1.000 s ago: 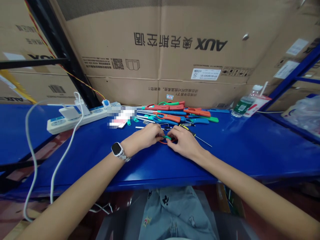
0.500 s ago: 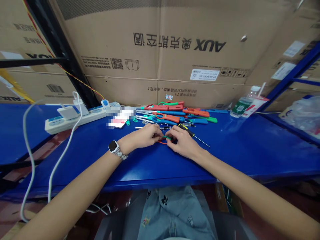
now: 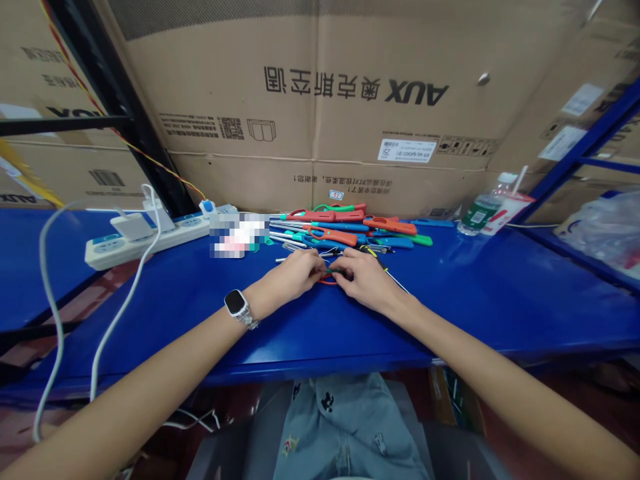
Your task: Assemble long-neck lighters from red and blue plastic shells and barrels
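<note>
Brown cardboard boxes [image 3: 107, 157] at the far left bear the letters AUX, partly hidden behind a black frame [image 3: 113, 80]. Below them, a white power strip [image 3: 125, 250] with plugs and white cables lies on the blue table [image 3: 260, 347]. Further right stands a large carton [image 3: 320, 120], printed upside down: a QR code, then 奥克斯空调 and AUX in heavy black, with a lower line asking for gentle handling, 谢谢您! Ahead of it lie long-nosed lighters [image 3: 335, 237] in red, orange, blue and green. The left hand [image 3: 300, 270], a watch [image 3: 235, 303] at its wrist, has its fingers drawn narrow in a pinch on a small green piece [image 3: 331, 271] just above the table. A red curved part [image 3: 328, 282] shows beneath. The right hand [image 3: 363, 275] pinches the green piece from the other side, its fingers equally narrow; a screwdriver [image 3: 398, 282] lies just beyond. Rightmost come a bottle [image 3: 476, 215], its green label too small to read, a cup [image 3: 503, 217] with a straw, and a clear plastic bag [image 3: 607, 230].
</note>
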A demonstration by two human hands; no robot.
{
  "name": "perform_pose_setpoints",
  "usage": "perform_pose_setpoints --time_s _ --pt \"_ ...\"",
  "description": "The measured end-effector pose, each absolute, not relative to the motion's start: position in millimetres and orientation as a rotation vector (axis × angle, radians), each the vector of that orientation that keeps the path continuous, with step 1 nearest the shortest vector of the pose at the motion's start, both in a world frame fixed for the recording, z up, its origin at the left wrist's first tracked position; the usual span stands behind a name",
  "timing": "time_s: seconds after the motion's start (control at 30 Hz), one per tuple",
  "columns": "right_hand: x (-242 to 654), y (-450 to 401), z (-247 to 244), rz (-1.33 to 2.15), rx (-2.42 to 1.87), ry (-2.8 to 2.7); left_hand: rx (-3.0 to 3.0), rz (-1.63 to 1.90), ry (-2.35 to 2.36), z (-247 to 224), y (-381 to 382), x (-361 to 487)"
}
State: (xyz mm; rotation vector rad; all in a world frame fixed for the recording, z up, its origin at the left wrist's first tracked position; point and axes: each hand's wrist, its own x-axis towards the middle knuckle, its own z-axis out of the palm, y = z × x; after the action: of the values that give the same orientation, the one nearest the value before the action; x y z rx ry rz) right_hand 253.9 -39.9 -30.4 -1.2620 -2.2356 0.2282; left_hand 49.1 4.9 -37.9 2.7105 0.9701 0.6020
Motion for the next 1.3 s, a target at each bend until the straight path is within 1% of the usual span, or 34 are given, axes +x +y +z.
perform_pose_setpoints --time_s 0.13,0.3,0.5,0.67,0.9,1.3 --pt "252 -39 -29 0.202 -1.278 -2.255 2.694 0.6 0.988 -35 3 49" --pt "252 -39 -34 0.291 -1.301 -2.149 2.699 0.552 1.008 -29 -1 50" --pt "253 -39 -37 0.27 -1.287 -2.14 2.398 0.68 0.93 -32 0 51" --pt "253 -39 -37 0.27 -1.288 -2.133 2.291 0.734 0.916 -30 -1 52" --pt "253 -39 -37 0.28 -1.303 -2.149 2.417 0.731 1.019 -32 -4 53" --pt "238 -52 -16 -0.19 -1.536 -2.48 2.592 0.778 1.044 -35 -13 54"
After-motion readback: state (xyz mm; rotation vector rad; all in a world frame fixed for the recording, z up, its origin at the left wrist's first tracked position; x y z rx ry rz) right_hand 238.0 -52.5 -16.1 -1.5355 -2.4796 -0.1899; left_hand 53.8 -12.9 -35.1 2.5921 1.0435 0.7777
